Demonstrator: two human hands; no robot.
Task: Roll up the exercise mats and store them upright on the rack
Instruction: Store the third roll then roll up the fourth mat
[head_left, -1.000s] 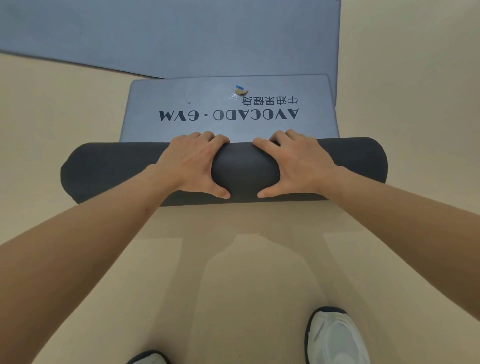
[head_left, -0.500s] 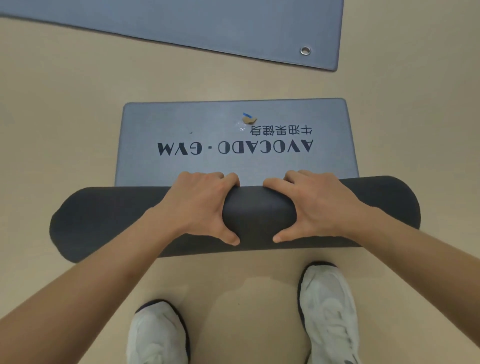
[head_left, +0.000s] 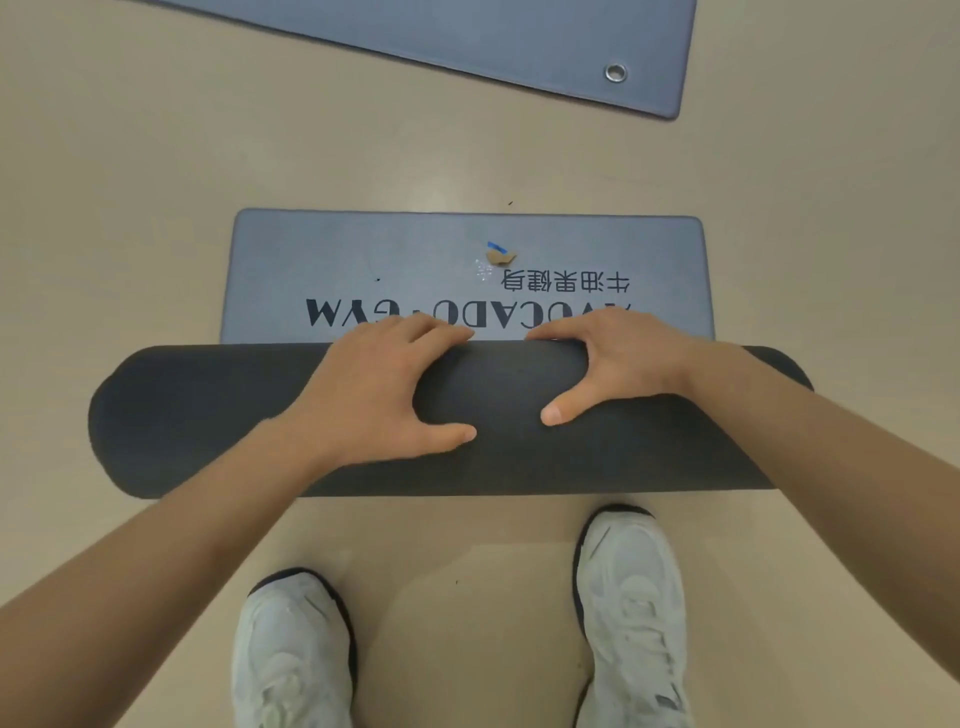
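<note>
Beyond rolled mat (head_left: 208, 415), second mat (head_left: 467, 31), shoes (head_left: 631, 597) behind

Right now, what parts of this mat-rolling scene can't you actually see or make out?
- Rack: nowhere in the head view.
- Second mat: cut off by the top edge.
- Lower half of the AVOCADO GYM lettering: hidden by the left hand, the right hand and the roll.
- Roll's underside and layers: hidden by its outer wrap.
- Scrap on the mat: too small to identify.

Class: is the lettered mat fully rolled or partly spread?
Partly spread: the lettered mat lies flat beyond the dark roll.
</note>
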